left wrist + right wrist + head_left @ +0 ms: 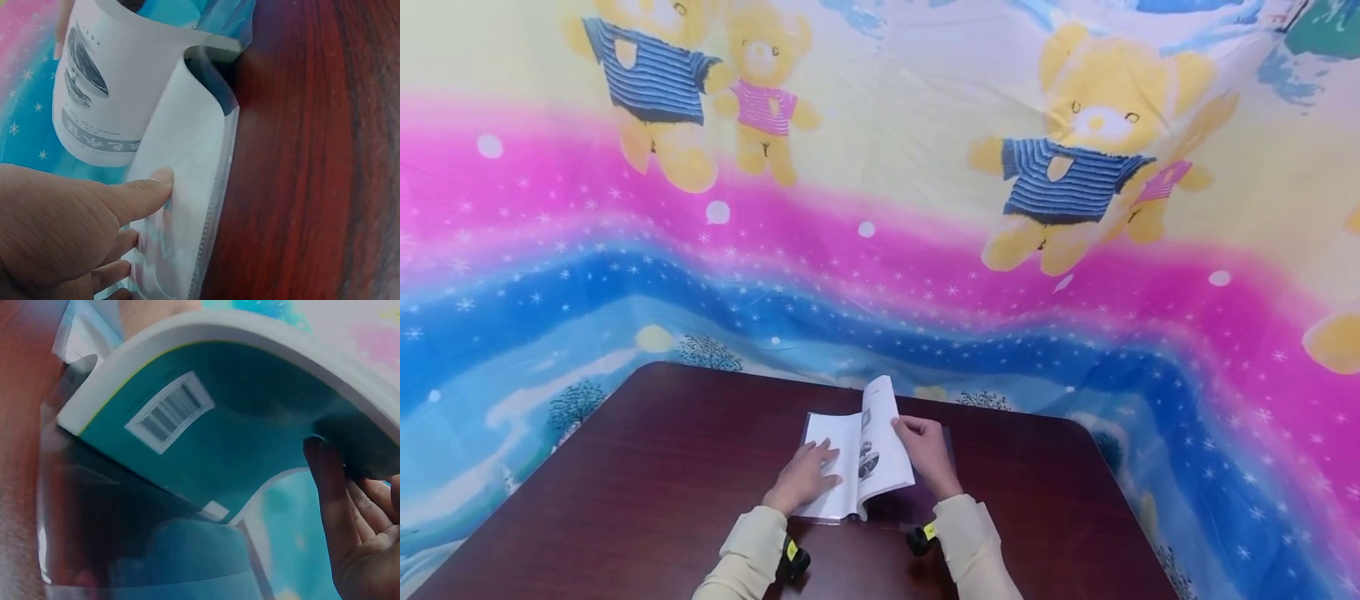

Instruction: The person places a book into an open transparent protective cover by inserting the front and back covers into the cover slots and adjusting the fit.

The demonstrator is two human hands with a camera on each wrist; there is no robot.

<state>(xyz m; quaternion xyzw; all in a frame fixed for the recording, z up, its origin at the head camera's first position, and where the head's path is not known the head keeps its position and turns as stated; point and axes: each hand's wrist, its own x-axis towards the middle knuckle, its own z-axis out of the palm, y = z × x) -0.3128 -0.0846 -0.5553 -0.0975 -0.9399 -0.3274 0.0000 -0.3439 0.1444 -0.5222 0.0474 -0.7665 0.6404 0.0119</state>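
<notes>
A paperback book (880,454) lies opened on the table, its block of pages lifted and bowed on the right. My left hand (805,477) rests with spread fingers on the white left-hand leaf (181,150), inside a clear plastic cover. At the right edge, my right hand (928,454) pinches the raised pages together with the back cover. That teal back cover (250,412) carries a barcode label (170,412) in the right wrist view. Beneath it spreads the transparent flap of the plastic cover (69,506), separate from the book's back.
The dark reddish-brown table (625,467) extends on both sides of the book. Behind it hangs a cloth (895,275) printed with bears and snowflakes. Black devices with yellow marks are strapped at both wrists.
</notes>
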